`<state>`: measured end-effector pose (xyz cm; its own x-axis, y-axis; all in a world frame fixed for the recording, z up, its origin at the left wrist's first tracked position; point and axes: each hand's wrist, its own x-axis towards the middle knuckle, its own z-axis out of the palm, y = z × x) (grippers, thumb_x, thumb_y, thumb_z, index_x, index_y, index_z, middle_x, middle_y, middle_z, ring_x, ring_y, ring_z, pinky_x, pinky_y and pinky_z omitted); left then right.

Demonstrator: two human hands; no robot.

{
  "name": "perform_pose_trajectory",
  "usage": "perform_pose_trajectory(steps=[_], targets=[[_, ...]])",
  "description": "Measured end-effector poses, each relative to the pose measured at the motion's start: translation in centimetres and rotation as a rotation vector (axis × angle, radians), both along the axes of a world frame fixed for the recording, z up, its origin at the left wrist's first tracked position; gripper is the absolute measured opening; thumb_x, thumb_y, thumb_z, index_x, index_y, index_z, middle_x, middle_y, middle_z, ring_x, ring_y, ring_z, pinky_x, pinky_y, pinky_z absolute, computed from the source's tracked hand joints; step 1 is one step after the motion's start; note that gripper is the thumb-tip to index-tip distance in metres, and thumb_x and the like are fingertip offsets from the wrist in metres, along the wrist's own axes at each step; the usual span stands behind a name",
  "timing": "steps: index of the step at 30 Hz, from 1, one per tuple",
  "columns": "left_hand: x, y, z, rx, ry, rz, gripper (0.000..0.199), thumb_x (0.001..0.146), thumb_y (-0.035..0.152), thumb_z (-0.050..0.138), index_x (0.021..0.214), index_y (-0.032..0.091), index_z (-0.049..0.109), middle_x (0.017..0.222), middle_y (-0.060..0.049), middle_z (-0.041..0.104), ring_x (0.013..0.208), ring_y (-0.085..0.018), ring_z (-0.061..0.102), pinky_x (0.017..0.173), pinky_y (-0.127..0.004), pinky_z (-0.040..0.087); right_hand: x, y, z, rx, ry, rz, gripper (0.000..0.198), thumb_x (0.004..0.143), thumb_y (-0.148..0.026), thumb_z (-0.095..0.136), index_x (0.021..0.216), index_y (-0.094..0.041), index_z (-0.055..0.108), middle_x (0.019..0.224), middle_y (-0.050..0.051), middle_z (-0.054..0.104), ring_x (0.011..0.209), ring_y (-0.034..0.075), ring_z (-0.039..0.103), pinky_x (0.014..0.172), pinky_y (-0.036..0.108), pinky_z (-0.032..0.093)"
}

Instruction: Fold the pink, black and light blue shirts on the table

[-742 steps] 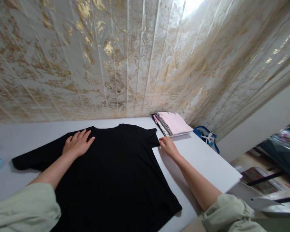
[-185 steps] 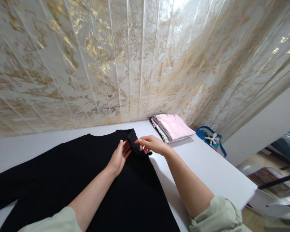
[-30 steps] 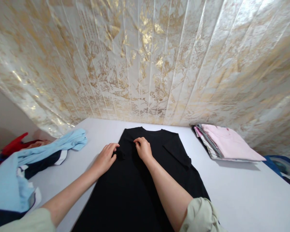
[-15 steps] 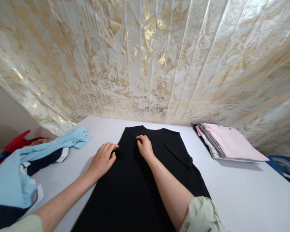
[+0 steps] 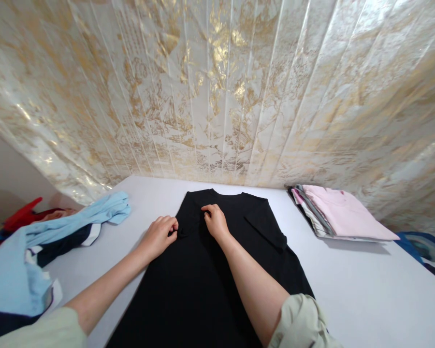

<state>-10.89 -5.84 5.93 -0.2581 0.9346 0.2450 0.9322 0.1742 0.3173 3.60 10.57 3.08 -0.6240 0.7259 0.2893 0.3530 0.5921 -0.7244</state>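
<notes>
A black T-shirt (image 5: 188, 290) lies spread on the white table, its neckline (image 5: 227, 195) at the far end. One short sleeve (image 5: 266, 227) is laid inward over the shirt's right side. My left hand (image 5: 160, 237) is closed in a pinch on black cloth at the shirt's left edge, where the fabric bunches slightly. My right hand (image 5: 215, 221) is over the upper chest with fingers curled and thumb close to them, seemingly pinching the shirt's cloth; the fingertips are partly hidden.
Folded clothes with a pink one (image 5: 348, 212) on top are stacked on the table (image 5: 362, 285) at the right. Light blue and navy garments (image 5: 14, 270) lie loosely at the left, beside a red item (image 5: 23, 215). A gold-patterned curtain (image 5: 217, 96) hangs behind. A blue-edged item (image 5: 420, 244) shows far right.
My left hand's fingers have closed more tightly at the shirt's left edge, and the bunched cloth there looks flatter. My right hand has barely moved. The view has shifted slightly.
</notes>
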Motion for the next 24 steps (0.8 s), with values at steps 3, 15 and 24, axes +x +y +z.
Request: perform_pose_trajectory(steps=[3,15,24], targets=[[0.0,-0.1,0.8,0.032,0.004,-0.02,0.006,0.073,0.018,0.051,0.071,0.024,0.049,0.079,-0.002,0.057,0.081,-0.022,0.052,0.074,-0.034,0.04,0.0,0.0,0.0,-0.007,0.022,0.006,0.03,0.086,-0.01,0.048,0.104,-0.022,0.068,0.105,0.004,0.061,0.096,0.017,0.061,0.087,0.028,0.047],[-0.4,-3.9,0.4,0.015,0.208,-0.163,0.016,0.086,0.016,0.043,0.091,0.024,0.056,0.101,-0.005,0.066,0.1,-0.022,0.058,0.092,-0.037,0.043,0.0,-0.4,0.8,0.048,-0.08,-0.087,0.019,0.093,-0.026,0.051,0.087,-0.022,0.068,0.089,0.002,0.061,0.082,0.015,0.058,0.074,0.025,0.04],[0.2,3.4,3.3,-0.002,0.26,0.138,0.032,0.091,0.021,0.035,0.107,0.018,0.063,0.107,-0.01,0.067,0.103,-0.025,0.061,0.091,-0.038,0.047,0.4,-1.5,1.8,0.205,-0.289,-0.108,0.024,0.096,-0.034,0.047,0.09,-0.023,0.067,0.097,0.004,0.062,0.092,0.018,0.057,0.079,0.029,0.038]])
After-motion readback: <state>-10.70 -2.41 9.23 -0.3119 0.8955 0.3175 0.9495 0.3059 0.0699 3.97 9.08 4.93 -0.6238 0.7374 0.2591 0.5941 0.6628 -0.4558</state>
